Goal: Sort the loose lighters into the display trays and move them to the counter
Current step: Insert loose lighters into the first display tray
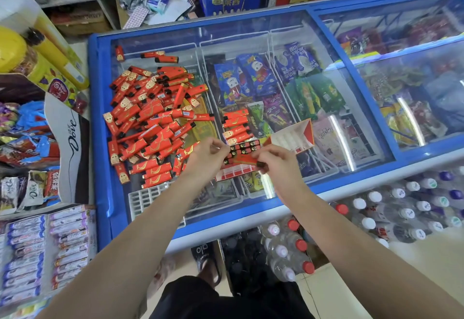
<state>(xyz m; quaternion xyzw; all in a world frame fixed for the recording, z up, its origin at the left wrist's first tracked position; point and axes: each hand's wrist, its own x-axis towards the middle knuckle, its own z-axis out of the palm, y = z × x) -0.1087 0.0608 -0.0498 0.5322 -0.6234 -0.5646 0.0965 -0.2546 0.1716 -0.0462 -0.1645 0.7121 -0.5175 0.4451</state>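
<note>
Near: right hand (pixel 275 159) pinches a lighter (pixel 247 160) over the part-filled tray (pixel 236 173); left hand (pixel 207 151) pinches the tray's left edge | Middle: a few stragglers (pixel 236 126) | Far left: loose pile (pixel 150 120) huge, sorting barely begun, counter move pending

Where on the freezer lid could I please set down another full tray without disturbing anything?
Bare glass lies right of the open box on the freezer lid, and along the far edge beyond the loose lighters. The left side is crowded; both hands work at the display tray by the near edge.
</note>
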